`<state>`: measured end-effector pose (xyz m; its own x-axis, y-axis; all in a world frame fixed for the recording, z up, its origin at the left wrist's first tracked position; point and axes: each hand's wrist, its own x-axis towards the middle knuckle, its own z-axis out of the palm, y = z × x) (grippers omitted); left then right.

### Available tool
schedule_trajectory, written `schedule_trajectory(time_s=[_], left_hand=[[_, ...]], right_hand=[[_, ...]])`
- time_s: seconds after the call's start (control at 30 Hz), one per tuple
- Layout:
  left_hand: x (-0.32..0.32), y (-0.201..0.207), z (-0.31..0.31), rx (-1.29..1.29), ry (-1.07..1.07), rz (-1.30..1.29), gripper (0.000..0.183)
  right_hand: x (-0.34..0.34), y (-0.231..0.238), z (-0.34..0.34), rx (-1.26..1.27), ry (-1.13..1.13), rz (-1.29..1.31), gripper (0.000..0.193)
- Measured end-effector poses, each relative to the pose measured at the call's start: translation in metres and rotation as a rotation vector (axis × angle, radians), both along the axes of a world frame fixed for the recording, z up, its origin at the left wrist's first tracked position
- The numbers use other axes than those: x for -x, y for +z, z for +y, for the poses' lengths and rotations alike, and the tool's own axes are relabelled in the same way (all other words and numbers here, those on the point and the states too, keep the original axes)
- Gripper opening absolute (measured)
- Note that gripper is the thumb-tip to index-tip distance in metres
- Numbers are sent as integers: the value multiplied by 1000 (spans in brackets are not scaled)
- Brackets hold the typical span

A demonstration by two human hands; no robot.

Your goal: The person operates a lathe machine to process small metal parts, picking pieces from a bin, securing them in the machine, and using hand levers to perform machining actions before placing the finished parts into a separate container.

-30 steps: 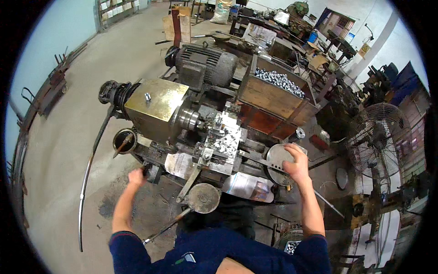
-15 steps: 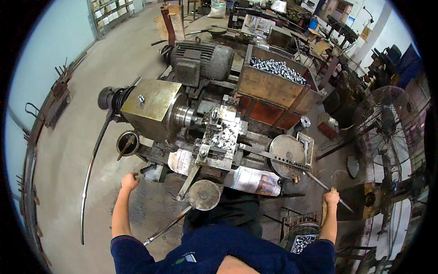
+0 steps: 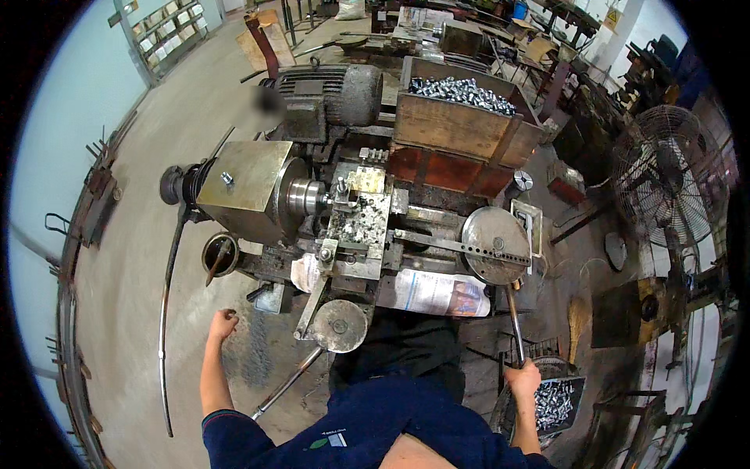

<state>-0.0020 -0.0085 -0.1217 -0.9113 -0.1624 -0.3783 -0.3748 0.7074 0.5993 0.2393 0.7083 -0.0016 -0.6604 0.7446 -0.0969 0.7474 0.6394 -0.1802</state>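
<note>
My right hand (image 3: 524,378) is wrapped round the end of a metal lever (image 3: 516,322). That lever runs from a round disc (image 3: 495,244) with a drilled flat bar across it, at the right of a small lathe. My left hand (image 3: 223,323) hangs in the air left of the machine, fingers curled; what they hold, if anything, is too small to make out. The lathe's spindle (image 3: 305,197) faces a cross slide (image 3: 361,227) strewn with metal chips. A small shiny metal part (image 3: 226,179) rests on the headstock (image 3: 244,186).
A second lever (image 3: 287,383) joins a smaller disc (image 3: 340,325) before my body. Metal parts fill a wooden box (image 3: 449,129) behind the lathe and a bin (image 3: 580,406) by my right forearm. A long rod (image 3: 162,352), a pot (image 3: 219,254) and a fan (image 3: 669,168) flank the machine.
My right hand has swung the lever leftward and toward me, and the disc's drilled bar has turned with it. The cross slide sits closer to the spindle. My left hand stays curled; the view has shifted slightly.
</note>
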Motion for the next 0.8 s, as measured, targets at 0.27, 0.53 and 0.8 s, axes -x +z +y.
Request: schedule_trajectory(time_s=[0.27, 0.53, 0.8], left_hand=[[45, 24, 60, 231, -93, 124, 37], [59, 19, 92, 453, -324, 59, 35], [67, 0, 120, 716, -298, 131, 34]], right_hand=[[-8, -8, -4, -20, 47, -60, 33], [18, -3, 79, -163, -32, -296, 37], [122, 22, 198, -310, -206, -435, 32]])
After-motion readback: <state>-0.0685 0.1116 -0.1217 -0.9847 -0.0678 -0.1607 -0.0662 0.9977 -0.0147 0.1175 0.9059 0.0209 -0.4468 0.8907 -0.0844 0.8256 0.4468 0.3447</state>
